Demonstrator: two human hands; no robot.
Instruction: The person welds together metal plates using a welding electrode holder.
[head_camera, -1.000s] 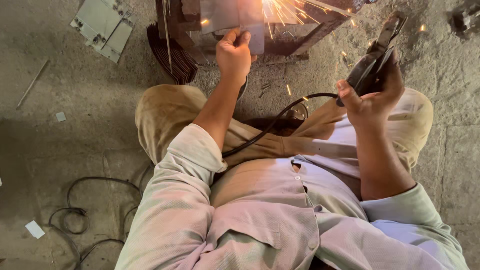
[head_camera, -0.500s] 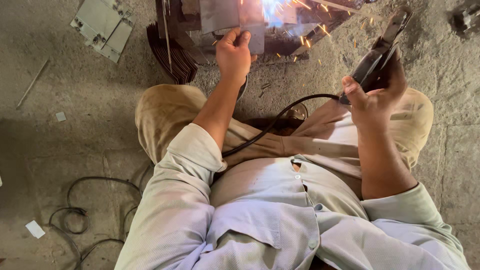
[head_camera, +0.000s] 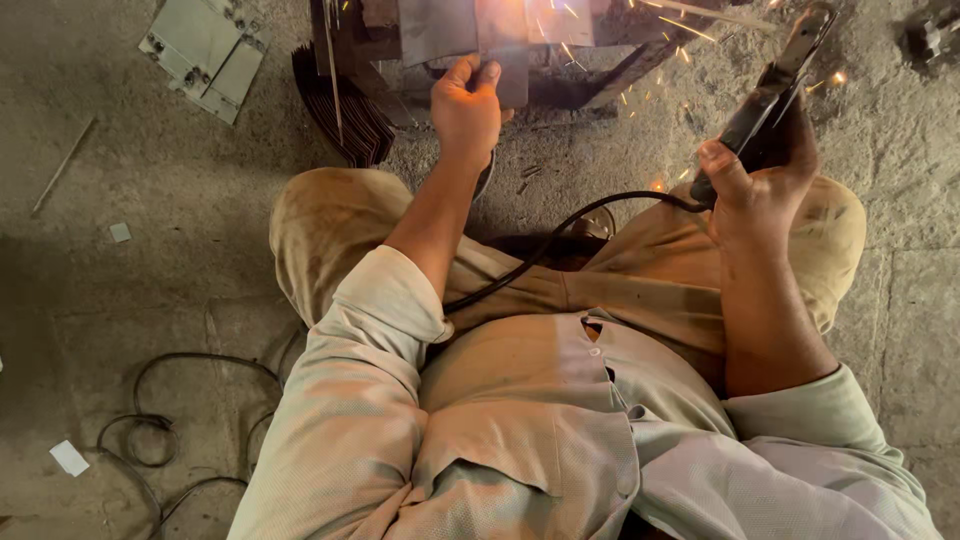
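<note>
My left hand (head_camera: 465, 105) pinches the lower edge of a flat grey metal plate (head_camera: 505, 45) that stands on a dark metal frame (head_camera: 600, 70) at the top middle. My right hand (head_camera: 755, 190) grips the handle of a black welding electrode holder (head_camera: 765, 95), raised at the upper right, with its tip pointing toward the frame. A black cable (head_camera: 560, 235) runs from the holder down across my lap. Orange sparks (head_camera: 660, 60) scatter between the plate and the holder.
I sit on a rough concrete floor (head_camera: 150, 250) with knees bent. A stack of dark thin sheets (head_camera: 345, 105) leans left of the frame. Pale metal plates (head_camera: 205, 55) lie at the upper left, a thin rod (head_camera: 62, 165) beside them, and loose cable (head_camera: 170, 420) coils lower left.
The bright arc glare at the plate has faded to scattered sparks. The holder in my right hand has drawn slightly back from the frame. My left hand stays on the plate.
</note>
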